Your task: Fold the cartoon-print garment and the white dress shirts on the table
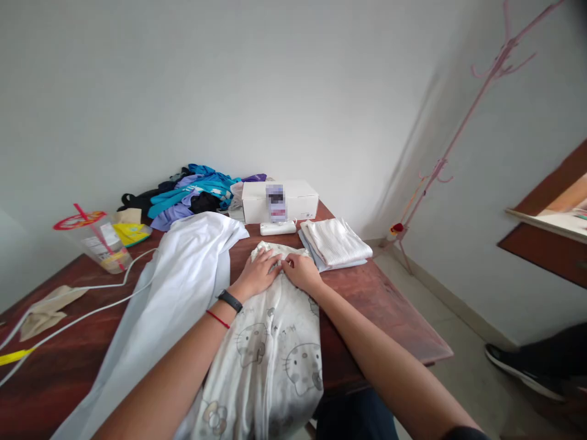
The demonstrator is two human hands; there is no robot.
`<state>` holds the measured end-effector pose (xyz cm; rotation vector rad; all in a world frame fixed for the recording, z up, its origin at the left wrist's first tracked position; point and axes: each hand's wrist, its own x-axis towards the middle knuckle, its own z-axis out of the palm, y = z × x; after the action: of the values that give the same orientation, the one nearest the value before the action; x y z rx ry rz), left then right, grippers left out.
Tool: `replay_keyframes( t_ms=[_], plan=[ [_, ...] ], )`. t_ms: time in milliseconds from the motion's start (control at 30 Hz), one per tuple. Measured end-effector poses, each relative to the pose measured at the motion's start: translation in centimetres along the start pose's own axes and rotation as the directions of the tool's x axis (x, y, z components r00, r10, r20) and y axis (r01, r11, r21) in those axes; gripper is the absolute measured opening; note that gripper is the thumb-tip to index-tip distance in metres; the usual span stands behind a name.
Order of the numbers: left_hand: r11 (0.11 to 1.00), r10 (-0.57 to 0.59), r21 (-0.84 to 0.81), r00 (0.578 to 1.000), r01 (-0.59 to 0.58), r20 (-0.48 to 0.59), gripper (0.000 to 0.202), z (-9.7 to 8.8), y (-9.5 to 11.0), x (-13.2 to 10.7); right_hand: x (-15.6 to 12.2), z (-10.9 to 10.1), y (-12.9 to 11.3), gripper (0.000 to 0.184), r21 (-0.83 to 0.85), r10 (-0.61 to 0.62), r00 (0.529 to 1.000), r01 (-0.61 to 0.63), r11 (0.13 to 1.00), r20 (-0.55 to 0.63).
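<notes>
Pale pajama pants point(275, 342) with a grey cartoon-cat print lie lengthwise before me, their gathered waistband at the far end and the lower part running off the near table edge. My left hand point(259, 273) rests on the cloth near the waistband, fingers stretched out and fairly flat. Close beside it, my right hand point(300, 269) is curled, its thumb and fingers pinching the cloth at the middle of the waistband. What exactly lies between those fingertips is partly hidden.
White garments point(174, 275) lie to the left, a folded white stack point(337, 241) to the right. Behind are a white box point(298, 198), a power strip point(277, 228) and heaped clothes point(197, 189). A plastic cup point(103, 244) and cables point(105, 305) are at left; a coat rack point(472, 107) stands right.
</notes>
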<state>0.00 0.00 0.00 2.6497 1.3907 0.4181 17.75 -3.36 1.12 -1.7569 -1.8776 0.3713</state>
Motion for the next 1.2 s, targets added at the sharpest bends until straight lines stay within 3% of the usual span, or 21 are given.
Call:
replay_keyframes(
  t_ms=[300,433,700,900,1200],
  plan=[
    [0.996,0.006,0.094,0.999,-0.01,0.045,0.046,-0.8,0.6,0.6,0.0,0.1,0.0,0.029,-0.025,0.025,1.0,-0.025,0.999,0.004],
    [0.981,0.089,0.165,0.993,-0.1,0.076,0.047,-1.1,0.9,2.5,0.0,-0.1,-0.1,0.032,0.034,0.05,0.999,-0.049,0.998,-0.012],
    [0.965,0.166,0.197,0.984,-0.174,0.06,0.041,-1.2,1.7,6.2,0.0,-0.4,-0.3,0.035,0.075,0.061,0.998,-0.059,0.995,-0.02],
    [0.952,0.201,0.221,0.977,-0.212,0.07,0.02,-1.3,2.2,6.5,-0.1,-0.5,-0.4,0.036,0.073,0.052,0.999,-0.052,0.996,-0.007],
    [0.955,0.202,0.197,0.972,-0.223,0.12,0.018,-1.6,2.2,6.4,-0.3,-0.2,-0.4,0.037,0.029,0.03,0.999,-0.029,0.999,-0.031]
  ],
)
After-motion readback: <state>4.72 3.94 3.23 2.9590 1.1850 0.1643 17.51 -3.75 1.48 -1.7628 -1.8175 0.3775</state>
